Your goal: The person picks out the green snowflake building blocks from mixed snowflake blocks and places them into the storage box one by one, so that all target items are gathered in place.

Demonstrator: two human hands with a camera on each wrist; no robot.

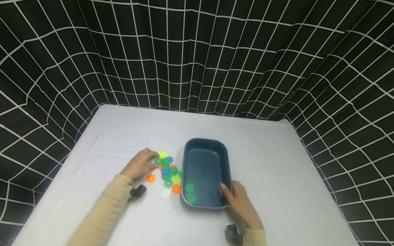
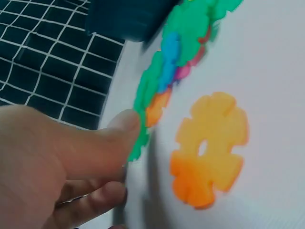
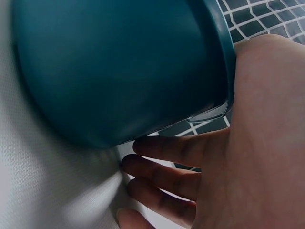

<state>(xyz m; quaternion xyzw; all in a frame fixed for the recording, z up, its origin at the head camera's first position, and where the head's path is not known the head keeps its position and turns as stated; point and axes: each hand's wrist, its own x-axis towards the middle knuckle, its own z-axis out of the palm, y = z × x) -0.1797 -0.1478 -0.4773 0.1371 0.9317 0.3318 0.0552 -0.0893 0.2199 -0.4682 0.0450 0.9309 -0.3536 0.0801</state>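
Note:
A pile of plastic snowflake discs (image 1: 167, 177) in green, blue, yellow and orange lies left of a dark teal plastic bin (image 1: 205, 167). At the pile's left edge, my left hand (image 1: 142, 165) pinches a green snowflake disc (image 2: 140, 101), its thumb against the face; part of the grasp is hidden. An orange snowflake disc (image 1: 150, 178) lies flat beside this hand. My right hand (image 1: 243, 204) grips the bin's near right side, thumb over the rim and the other fingers along the outer wall. Two green discs (image 1: 191, 198) lie in the bin's near left corner.
A white snowflake disc (image 1: 166, 193) and an orange one lie at the near end of the pile. The white-covered table (image 1: 261, 153) is bordered by a black curtain (image 1: 197, 61) with a white grid, behind and on both sides.

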